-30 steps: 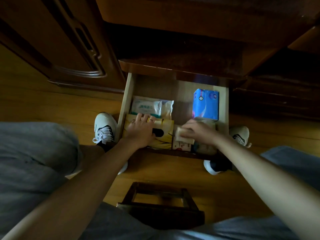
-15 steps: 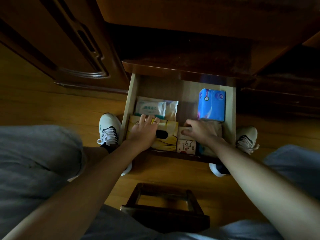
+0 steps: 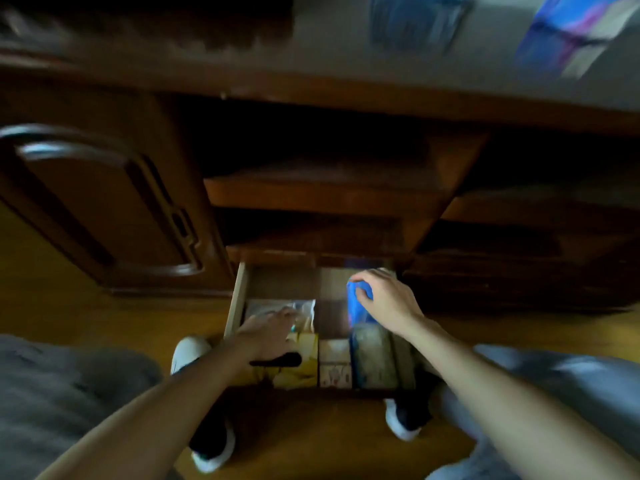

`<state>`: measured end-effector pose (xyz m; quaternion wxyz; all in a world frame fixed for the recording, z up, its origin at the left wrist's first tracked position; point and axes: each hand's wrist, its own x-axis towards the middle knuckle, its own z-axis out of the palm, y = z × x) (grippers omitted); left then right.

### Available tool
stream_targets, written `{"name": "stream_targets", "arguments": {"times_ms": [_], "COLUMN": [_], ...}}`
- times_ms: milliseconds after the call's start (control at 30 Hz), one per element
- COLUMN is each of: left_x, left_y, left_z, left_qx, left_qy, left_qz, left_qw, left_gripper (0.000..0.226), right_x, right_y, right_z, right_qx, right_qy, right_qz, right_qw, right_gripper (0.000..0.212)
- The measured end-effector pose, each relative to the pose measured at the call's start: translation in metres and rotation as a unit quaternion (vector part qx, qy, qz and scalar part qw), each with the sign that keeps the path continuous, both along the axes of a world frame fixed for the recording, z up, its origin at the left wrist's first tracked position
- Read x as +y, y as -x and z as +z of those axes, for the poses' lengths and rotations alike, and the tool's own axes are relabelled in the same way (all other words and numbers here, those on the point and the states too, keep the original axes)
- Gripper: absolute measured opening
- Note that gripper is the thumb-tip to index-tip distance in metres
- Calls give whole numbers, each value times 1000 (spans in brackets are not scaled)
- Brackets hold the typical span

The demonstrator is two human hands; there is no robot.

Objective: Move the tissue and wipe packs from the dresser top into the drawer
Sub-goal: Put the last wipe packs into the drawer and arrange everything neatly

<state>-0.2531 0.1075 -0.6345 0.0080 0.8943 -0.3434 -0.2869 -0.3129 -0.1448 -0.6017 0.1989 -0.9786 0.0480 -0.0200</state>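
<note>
Reaching down between grey-trousered knees, two bare forearms stretch toward the open pale wooden drawer (image 3: pixel 239 299) pulled out low in the dark brown wooden dresser (image 3: pixel 311 192). Nearest, white sneakers (image 3: pixel 188 351) stand on the yellowish wood floor (image 3: pixel 311 431) either side of the drawer front. In the front of the drawer lie a yellow tissue box with a dark oval slot (image 3: pixel 298 362), a small cream box (image 3: pixel 335 365) just beside it, and a greyish pack (image 3: pixel 372 358) to the right. The left hand (image 3: pixel 268 332) lies flat, fingers spread, across the yellow box and the clear-wrapped white wipe pack (image 3: pixel 301 311) behind it; it grips nothing that I can make out. The right hand (image 3: pixel 384 296) is clamped around the top of a blue tissue pack (image 3: pixel 358 306) standing in the drawer's right rear corner. Farther up, very blurred, the dresser's pale tabletop (image 3: pixel 485 46) carries a dark bluish pack (image 3: pixel 415 22) and a blue-and-pink pack (image 3: pixel 575 32) near its right end.
</note>
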Motion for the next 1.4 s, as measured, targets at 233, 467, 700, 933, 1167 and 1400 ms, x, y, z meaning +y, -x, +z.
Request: {"name": "stream_targets", "arguments": {"times_ms": [233,467,700,933,1167,1400], "left_x": [-19,-52,-137,-237,-274,-272], "left_y": [-45,-114,-206,-308,-375,-386], "left_z": [233,337,356,359,317,313], "left_qx": [-389,-415,-358,-324,-336,-331], "left_qy": [377,361,316,268,247,312], "left_qz": [-59,10,32,28,18,24], "left_qw": [839,835,878,907,909,890], "left_gripper": [24,23,26,27,58,66], "right_x": [-46,-102,-110,-166,-225,-261], "right_y": [-35,-101,-134,-190,-376,-535], "right_z": [212,283,279,306,307,338], "right_qx": [-446,-149,-318,-211,-179,-174], "right_qy": [117,132,219,147,162,195], "right_qz": [27,-85,-105,-43,-123,-184], "right_qw": [887,976,917,966,963,947], "right_gripper": [21,47,32,48,45,101]}}
